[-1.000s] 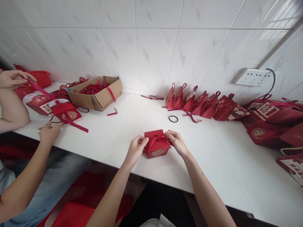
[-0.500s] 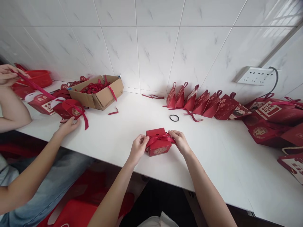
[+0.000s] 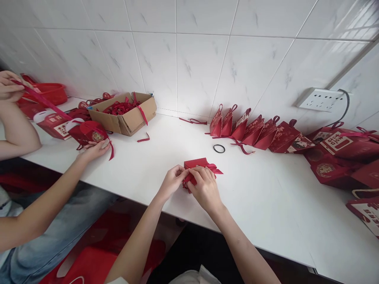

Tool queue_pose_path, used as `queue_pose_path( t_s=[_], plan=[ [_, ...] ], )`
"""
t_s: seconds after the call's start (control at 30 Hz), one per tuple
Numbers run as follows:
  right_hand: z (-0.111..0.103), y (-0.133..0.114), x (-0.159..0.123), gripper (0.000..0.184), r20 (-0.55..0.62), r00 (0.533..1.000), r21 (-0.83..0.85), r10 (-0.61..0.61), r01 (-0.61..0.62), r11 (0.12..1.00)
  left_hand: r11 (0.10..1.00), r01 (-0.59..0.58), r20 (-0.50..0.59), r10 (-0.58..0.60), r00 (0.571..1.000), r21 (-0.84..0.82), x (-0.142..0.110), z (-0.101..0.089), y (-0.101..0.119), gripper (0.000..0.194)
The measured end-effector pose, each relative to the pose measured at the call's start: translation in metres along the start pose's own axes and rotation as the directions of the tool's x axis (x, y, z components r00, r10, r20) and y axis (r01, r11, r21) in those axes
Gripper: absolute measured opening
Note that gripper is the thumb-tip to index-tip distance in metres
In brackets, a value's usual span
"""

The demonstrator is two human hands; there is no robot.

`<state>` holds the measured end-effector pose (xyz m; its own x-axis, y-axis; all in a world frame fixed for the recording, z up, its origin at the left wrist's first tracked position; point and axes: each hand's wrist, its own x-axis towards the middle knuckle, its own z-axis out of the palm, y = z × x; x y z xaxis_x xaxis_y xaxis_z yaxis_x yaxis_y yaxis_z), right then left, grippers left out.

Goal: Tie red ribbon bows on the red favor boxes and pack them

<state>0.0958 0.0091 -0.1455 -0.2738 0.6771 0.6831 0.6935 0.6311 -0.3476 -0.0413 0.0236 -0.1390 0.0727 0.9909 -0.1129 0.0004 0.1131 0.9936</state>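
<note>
A small red gift box (image 3: 195, 162) lies near the table's front edge, with a red satin ribbon (image 3: 216, 169) tied across its top. At the box's left side my left hand (image 3: 171, 183) pinches the ribbon. Reaching over the box front, my right hand (image 3: 207, 191) has its thumb and fingers closed on the ribbon close to my left fingertips. One pointed ribbon end sticks out to the right beyond my right hand. My fingers hide the box's front and most of the knot.
Beyond the box lies a black ring band (image 3: 219, 148). Several red pointed boxes (image 3: 251, 130) line the wall; bigger red boxes (image 3: 334, 157) are stacked right. A cardboard box (image 3: 130, 120) of ribbons stands left. There a co-worker's hand (image 3: 94, 150) steadies another red box (image 3: 87, 132).
My right hand has left the ribbon's right end and crossed leftward over the box to my left hand. The co-worker's hand beside the other red box has shifted slightly.
</note>
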Motion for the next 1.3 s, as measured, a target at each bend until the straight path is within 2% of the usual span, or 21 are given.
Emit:
queue_pose_path(
  t_s=[0.17, 0.3, 0.37, 0.47, 0.53, 0.63, 0.67, 0.73, 0.83, 0.97, 1.13, 1.17, 1.2, 1.23, 1.27, 1.3],
  plan=[
    [0.003, 0.004, -0.013, 0.017, -0.149, 0.988, 0.162, -0.047, 0.071, 0.984, 0.999, -0.006, -0.035, 0.004, 0.999, -0.033, 0.005, -0.004, -0.007, 0.036],
    [-0.01, 0.011, -0.019, 0.021, -0.205, 0.978, 0.387, 0.046, 0.038, 0.921, 0.999, 0.004, -0.067, -0.007, 0.998, -0.047, 0.008, -0.002, -0.009, 0.036],
    [-0.014, 0.017, -0.02, 0.023, -0.205, 0.977, 0.444, 0.05, 0.047, 0.895, 0.999, 0.011, -0.08, -0.015, 0.997, -0.048, 0.009, 0.0, -0.009, 0.035],
    [-0.015, 0.023, -0.022, 0.026, -0.18, 0.984, 0.468, -0.002, 0.088, 0.88, 0.999, 0.021, -0.125, -0.026, 0.992, -0.041, 0.008, 0.006, -0.007, 0.035],
    [-0.013, 0.023, -0.022, 0.027, -0.17, 0.985, 0.447, -0.016, 0.091, 0.89, 0.999, 0.026, -0.198, -0.032, 0.98, -0.032, 0.008, 0.012, -0.006, 0.034],
    [-0.011, 0.02, -0.021, 0.026, -0.166, 0.985, 0.415, -0.037, 0.104, 0.904, 0.999, 0.041, -0.319, -0.04, 0.947, -0.004, 0.009, 0.023, -0.002, 0.053],
    [-0.01, 0.019, -0.021, 0.025, -0.163, 0.986, 0.415, -0.036, 0.102, 0.904, 0.999, 0.054, -0.319, -0.052, 0.946, -0.002, 0.01, 0.027, 0.0, 0.063],
    [-0.011, 0.018, -0.02, 0.023, -0.157, 0.987, 0.435, -0.013, 0.082, 0.897, 0.995, 0.094, -0.242, -0.096, 0.966, -0.021, 0.011, 0.032, 0.003, 0.072],
    [-0.014, 0.018, -0.02, 0.019, -0.135, 0.99, 0.499, 0.037, 0.035, 0.866, 0.991, 0.116, -0.113, -0.123, 0.986, -0.071, 0.012, 0.034, 0.006, 0.063],
    [-0.019, 0.019, -0.02, 0.017, -0.098, 0.995, 0.571, 0.034, 0.029, 0.82, 0.995, 0.083, -0.142, -0.091, 0.986, -0.063, 0.013, 0.034, 0.007, 0.046],
    [-0.031, 0.021, -0.019, 0.019, -0.057, 0.997, 0.599, -0.049, 0.073, 0.798, 0.993, 0.087, -0.146, -0.098, 0.984, -0.079, 0.013, 0.033, 0.007, 0.042],
    [-0.035, 0.023, -0.019, 0.022, -0.069, 0.997, 0.582, -0.03, 0.064, 0.811, 0.992, 0.093, -0.138, -0.104, 0.985, -0.081, 0.013, 0.033, 0.008, 0.042],
    [-0.04, 0.026, -0.018, 0.025, -0.093, 0.995, 0.546, 0.04, 0.018, 0.837, 0.992, 0.098, -0.126, -0.108, 0.986, -0.084, 0.012, 0.033, 0.008, 0.042],
    [-0.043, 0.029, -0.017, 0.027, -0.125, 0.979, 0.497, 0.161, -0.078, 0.864, 0.991, 0.103, -0.114, -0.113, 0.987, -0.085, 0.012, 0.033, 0.008, 0.042],
    [-0.046, 0.033, -0.015, 0.028, -0.151, 0.937, 0.442, 0.314, -0.22, 0.869, 0.991, 0.108, -0.105, -0.116, 0.988, -0.083, 0.011, 0.033, 0.009, 0.042],
    [-0.048, 0.038, -0.013, 0.028, -0.146, 0.876, 0.392, 0.46, -0.375, 0.84, 0.991, 0.111, -0.098, -0.118, 0.988, -0.077, 0.011, 0.032, 0.009, 0.042]
  ],
)
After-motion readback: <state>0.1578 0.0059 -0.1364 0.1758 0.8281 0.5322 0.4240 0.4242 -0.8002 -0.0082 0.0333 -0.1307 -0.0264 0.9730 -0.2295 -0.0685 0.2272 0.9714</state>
